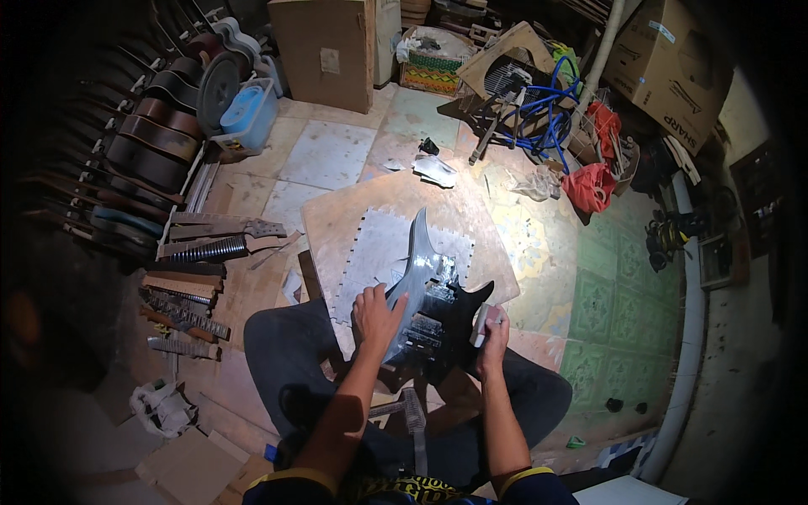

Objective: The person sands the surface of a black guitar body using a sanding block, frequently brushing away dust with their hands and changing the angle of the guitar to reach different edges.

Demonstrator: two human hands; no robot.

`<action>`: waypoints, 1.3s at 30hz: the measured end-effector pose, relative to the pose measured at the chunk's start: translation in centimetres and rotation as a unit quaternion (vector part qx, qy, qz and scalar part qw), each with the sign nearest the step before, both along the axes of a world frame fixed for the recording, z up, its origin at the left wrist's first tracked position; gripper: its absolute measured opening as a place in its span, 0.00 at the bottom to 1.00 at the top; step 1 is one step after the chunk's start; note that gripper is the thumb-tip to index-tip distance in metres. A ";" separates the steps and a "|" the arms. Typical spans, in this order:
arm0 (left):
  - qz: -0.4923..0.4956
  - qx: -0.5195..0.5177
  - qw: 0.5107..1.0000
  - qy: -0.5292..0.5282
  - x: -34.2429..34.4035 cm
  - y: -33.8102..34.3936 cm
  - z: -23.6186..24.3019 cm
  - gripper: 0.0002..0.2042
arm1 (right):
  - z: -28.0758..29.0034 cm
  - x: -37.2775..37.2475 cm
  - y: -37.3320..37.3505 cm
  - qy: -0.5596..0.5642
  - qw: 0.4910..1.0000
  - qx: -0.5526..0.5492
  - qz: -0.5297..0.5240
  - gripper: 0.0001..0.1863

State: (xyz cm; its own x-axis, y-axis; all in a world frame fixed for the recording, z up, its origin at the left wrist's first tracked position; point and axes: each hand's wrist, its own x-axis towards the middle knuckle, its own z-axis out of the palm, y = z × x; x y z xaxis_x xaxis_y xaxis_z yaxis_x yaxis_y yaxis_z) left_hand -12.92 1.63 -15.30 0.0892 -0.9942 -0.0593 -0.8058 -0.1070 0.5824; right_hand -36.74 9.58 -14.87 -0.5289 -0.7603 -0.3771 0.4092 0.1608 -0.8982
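Note:
A glossy black electric guitar body (415, 313) with two pointed horns lies tilted over my lap and the low board in front of me. Along its left edge my left hand (376, 318) holds it, thumb on the top face and fingers over the side. My right hand (494, 341) is closed around a small pale sanding block (481, 324), just off the body's right edge. Wet-looking streaks and light reflections show on the guitar's face. Beneath it is a grey foam mat (370, 252) with notched edges, lying on a wooden board (328, 210).
Several guitar necks (206, 248) lie on the left floor, below a rack of guitar bodies (160, 126). A plastic tub (252, 118) and a cardboard box (324, 59) stand at the back. Blue hose (547, 126) and a red bag (589, 187) sit far right. A hammer (412, 412) shows between my legs.

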 end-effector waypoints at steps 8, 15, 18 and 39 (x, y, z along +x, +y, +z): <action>-0.022 0.033 0.998 -0.045 -2.6 -2.5 -1.5 0.19 | 3.2 7.0 -9.8 0.519 0.838 -0.005 0.168 0.27; -0.022 0.069 0.996 -0.049 -2.6 -2.5 -1.8 0.15 | 1.0 9.4 -12.0 0.634 0.732 0.031 0.250 0.27; -0.034 0.064 0.996 -0.056 -2.1 -2.3 -1.5 0.14 | 0.5 9.6 -13.2 0.645 0.718 0.019 0.261 0.26; -0.019 0.085 0.995 -0.053 -2.5 -2.8 -1.7 0.10 | 0.6 8.3 -14.6 0.627 0.713 -0.049 0.308 0.24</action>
State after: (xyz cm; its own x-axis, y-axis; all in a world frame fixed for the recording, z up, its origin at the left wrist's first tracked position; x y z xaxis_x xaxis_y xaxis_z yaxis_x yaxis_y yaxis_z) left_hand -15.41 -1.16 -17.03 0.0671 -0.9732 -0.2199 -0.8669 -0.1660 0.4700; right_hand -28.42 -5.05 -14.30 0.0438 -0.9844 0.1705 -0.8480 -0.1269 -0.5146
